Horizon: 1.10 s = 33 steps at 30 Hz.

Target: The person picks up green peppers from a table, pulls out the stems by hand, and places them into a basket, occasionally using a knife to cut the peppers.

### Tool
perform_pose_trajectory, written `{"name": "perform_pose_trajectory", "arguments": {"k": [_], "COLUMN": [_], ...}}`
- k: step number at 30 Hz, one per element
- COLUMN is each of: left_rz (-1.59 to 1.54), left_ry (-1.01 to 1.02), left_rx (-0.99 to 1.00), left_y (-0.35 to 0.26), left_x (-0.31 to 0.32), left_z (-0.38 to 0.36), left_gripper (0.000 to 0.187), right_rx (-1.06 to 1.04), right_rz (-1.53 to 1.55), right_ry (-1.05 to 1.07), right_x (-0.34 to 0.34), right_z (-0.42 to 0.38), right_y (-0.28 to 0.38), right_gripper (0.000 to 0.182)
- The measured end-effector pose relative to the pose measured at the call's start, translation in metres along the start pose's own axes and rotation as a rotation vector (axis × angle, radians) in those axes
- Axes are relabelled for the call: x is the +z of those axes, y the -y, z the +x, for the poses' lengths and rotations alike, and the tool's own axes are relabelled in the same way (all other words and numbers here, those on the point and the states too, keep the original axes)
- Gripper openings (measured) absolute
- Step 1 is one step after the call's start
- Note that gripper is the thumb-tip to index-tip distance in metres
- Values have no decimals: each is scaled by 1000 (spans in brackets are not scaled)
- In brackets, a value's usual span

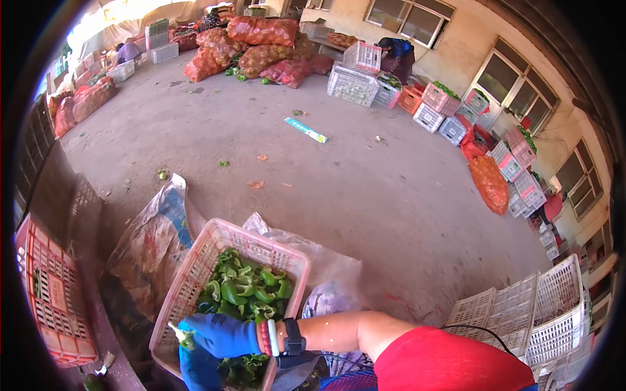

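Observation:
My right hand, in a blue glove, is closed over the near left side of a pink plastic crate. A pale, green-edged pepper core sticks out at its fingertips. Just below it is my left hand, also blue-gloved and partly covered by the right; its fingers are hidden. Inside the crate lie many green pepper pieces, some cut or torn open.
An orange-pink crate stands at far left. White crates are stacked at lower right. Filled red mesh sacks lie across the yard. People bend near crates along the wall. A dirty sack lies beside the pink crate.

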<state>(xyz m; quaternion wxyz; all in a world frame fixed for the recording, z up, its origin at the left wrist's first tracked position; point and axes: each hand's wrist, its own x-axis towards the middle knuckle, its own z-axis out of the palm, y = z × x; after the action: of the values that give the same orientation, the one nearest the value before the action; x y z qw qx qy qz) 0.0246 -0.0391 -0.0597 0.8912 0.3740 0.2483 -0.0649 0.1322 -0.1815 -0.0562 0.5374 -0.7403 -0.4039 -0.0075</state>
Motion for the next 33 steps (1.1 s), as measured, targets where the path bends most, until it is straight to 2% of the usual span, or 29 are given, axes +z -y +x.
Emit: {"name": "perform_pose_trajectory", "arguments": {"k": [2, 4, 5, 6, 8, 9, 12, 13, 14, 15, 16, 17, 18, 19, 20, 22, 24, 25, 26, 27, 30, 31, 32, 33], "left_rz": [-5, 5, 81, 749, 646, 691, 573, 614, 554, 550, 750, 690, 730, 676, 382, 193, 15, 83, 118, 27, 377, 538, 681, 1040], "left_ry": [97, 244, 101, -51, -76, -105, -227, -154, -89, -126, -187, -258, -252, -228, -223, -223, -138, -300, -344, -465, -588, -683, -852, -916], "left_rx": [-33, -51, 50, 444, 626, 536, 438, 461, 445, 416, 501, 324, 405, 243, 228, 300, 355, 415, 526, 577, 537, 410, 197, -165], "left_y": [-6, -19, -14, 0, 13, 6, -3, -2, -6, -9, -20, -26, -20, -25, -27, -39, -50, -73, -81, -87, -91, -81, -64, -50], "left_x": [-1, 6, 13, 23, 13, 17, 39, 26, 34, 39, 49, 59, 46, 43, 44, 42, 40, 52, 36, 19, -29, -46, -67, -75], "left_z": [-2, -5, -5, -10, 4, -3, -20, -19, -25, -28, -27, -40, -35, -37, -41, -51, -57, -82, -101, -126, -249, -290, -324, -360], "left_gripper": [43, 36, 41, 42, 38, 33, 41, 42, 46, 51, 51, 45, 42, 40, 40, 40, 52, 61, 60, 52, 21, 14, 26, 44], "right_rx": [250, 176, 137, 102, 32, 117, 211, 236, 147, 61, 64, 46, -19, 150, 337, 701, 772, 723, 664, 560, 77, 196, 200, 204], "right_rz": [-12, -135, -196, -153, -67, 66, 147, 106, 164, 223, 250, 252, 227, 365, 503, 847, 1030, 871, 708, 241, -805, -727, -616, -511], "right_ry": [240, 313, 350, 314, 240, 230, 211, 279, 245, 225, 266, 143, 174, 250, 302, 317, 204, 262, 317, 424, 671, 739, 789, 839], "right_x": [-46, -52, -51, -43, -17, -13, -12, -23, -18, -11, -6, -2, -8, -13, -19, -33, -33, -42, -52, -61, -68, -59, -49, -37], "right_z": [23, 20, 18, 13, -4, -5, -5, 1, -1, -4, -4, -14, -11, -5, 1, 16, 28, 32, 38, 40, 20, 15, 14, 13], "right_y": [41, 50, 51, 49, 40, 39, 35, 45, 36, 28, 22, 22, 25, 37, 48, 66, 64, 52, 37, 26, 0, -8, -17, -25], "right_gripper": [27, 19, 15, 14, 13, 15, 18, 23, 24, 26, 29, 29, 26, 23, 19, 15, 19, 19, 20, 22, 28, 31, 32, 34]}}
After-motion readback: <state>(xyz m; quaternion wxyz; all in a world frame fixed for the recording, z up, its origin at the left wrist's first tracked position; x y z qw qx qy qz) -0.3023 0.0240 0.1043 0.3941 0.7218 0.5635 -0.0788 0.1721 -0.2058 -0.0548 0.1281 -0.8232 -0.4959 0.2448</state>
